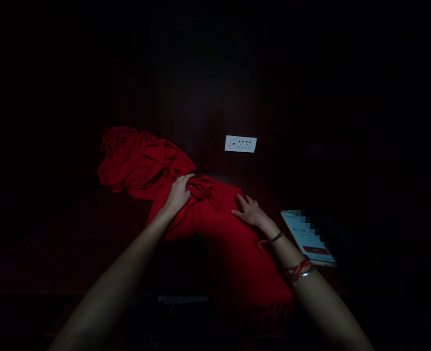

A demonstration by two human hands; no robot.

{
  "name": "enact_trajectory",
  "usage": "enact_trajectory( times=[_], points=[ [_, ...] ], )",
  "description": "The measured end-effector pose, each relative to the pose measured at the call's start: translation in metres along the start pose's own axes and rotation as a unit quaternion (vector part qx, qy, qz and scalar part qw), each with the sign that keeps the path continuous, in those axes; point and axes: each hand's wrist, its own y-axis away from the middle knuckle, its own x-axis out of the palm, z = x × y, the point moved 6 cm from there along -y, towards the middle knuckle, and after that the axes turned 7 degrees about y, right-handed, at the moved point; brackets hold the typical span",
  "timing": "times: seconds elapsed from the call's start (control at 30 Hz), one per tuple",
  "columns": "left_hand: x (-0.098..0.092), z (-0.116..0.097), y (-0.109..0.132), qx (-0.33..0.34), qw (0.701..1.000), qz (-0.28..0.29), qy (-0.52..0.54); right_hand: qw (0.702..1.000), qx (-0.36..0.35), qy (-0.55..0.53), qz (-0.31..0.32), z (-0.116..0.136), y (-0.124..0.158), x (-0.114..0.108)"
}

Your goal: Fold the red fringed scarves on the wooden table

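A red fringed scarf (233, 243) lies spread over a dark table, its lower end with tassels reaching toward the front edge. At the back left, more red cloth (145, 163) sits in a crumpled heap with fringe on top; I cannot tell whether it is the same piece. My left hand (178, 195), with a ring on one finger, is closed on the scarf beside a bunched fringe (204, 187). Some of its fingers are hidden. My right hand (251, 212) rests on the scarf's right edge with its fingers spread and nothing gripped.
A phone (308, 239) with a lit timer screen lies to the right of my right forearm. On the dark wall behind is a white socket plate (240, 144). A pale flat thing (182, 299) shows below the table's front edge. Surroundings are very dark.
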Motion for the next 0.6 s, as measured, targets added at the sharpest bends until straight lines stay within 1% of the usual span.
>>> enact_trajectory(
  times=[0.07, 0.1, 0.2, 0.3, 0.37, 0.43, 0.5, 0.57, 0.6],
  points=[
    [0.009, 0.005, 0.001, -0.008, 0.999, 0.038, -0.013, 0.998, 0.062, -0.024, -0.021, -0.015, -0.003, -0.006],
    [0.014, 0.007, 0.002, -0.01, 0.998, 0.059, -0.02, 0.996, 0.071, -0.041, -0.021, -0.019, -0.005, -0.007],
    [0.028, 0.006, 0.006, 0.015, 0.992, 0.125, -0.017, 0.993, 0.057, -0.1, -0.019, -0.021, -0.01, -0.006],
    [0.039, -0.003, 0.013, 0.057, 0.975, 0.212, 0.023, 0.987, 0.06, -0.138, -0.05, -0.02, -0.013, -0.005],
    [0.043, -0.007, 0.019, 0.055, 0.957, 0.278, 0.056, 0.984, 0.066, -0.153, -0.065, -0.02, -0.014, -0.006],
    [0.044, -0.009, 0.024, 0.045, 0.939, 0.329, 0.089, 0.98, 0.076, -0.168, -0.069, -0.021, -0.013, -0.008],
    [0.043, -0.01, 0.026, 0.043, 0.93, 0.346, 0.115, 0.978, 0.089, -0.179, -0.062, -0.026, -0.012, -0.01],
    [0.041, -0.009, 0.023, 0.036, 0.936, 0.328, 0.119, 0.977, 0.095, -0.184, -0.044, -0.03, -0.011, -0.012],
    [0.041, -0.009, 0.022, 0.032, 0.943, 0.313, 0.111, 0.978, 0.086, -0.186, -0.03, -0.031, -0.01, -0.011]
  ],
)
